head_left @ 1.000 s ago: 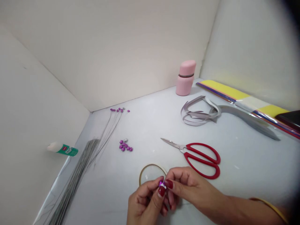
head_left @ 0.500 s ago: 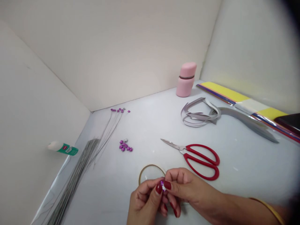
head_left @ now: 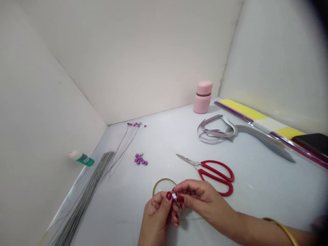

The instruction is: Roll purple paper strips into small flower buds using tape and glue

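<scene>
Between the fingertips of both hands is a small purple and white folded paper star (head_left: pixel 174 196), partly covered by thumbs and fingers. My left hand (head_left: pixel 159 208) pinches it from the left, and my right hand (head_left: pixel 198 198) pinches it from the right. Just behind the hands lies a thin tan ring, like a narrow tape roll (head_left: pixel 164 179), its near side hidden. A pile of small purple stars (head_left: pixel 140 159) with a silvery one sits further left. Red-handled scissors (head_left: pixel 215 174) lie beyond my right hand, blades pointing left.
Grey wire stems (head_left: pixel 87 191) lie bundled at left, several purple-tipped stems (head_left: pixel 133 125) behind them. A green and white glue bottle (head_left: pixel 84 159) is by the left wall. Grey paper strips (head_left: pixel 217 130), a pink flask (head_left: pixel 203 97), coloured paper packs (head_left: pixel 256 116) and a dark object (head_left: pixel 312 143) are at right.
The star has turned between my fingers and shows more white. My right hand's lower fingers have drawn in from beneath it. The whole view has shifted slightly.
</scene>
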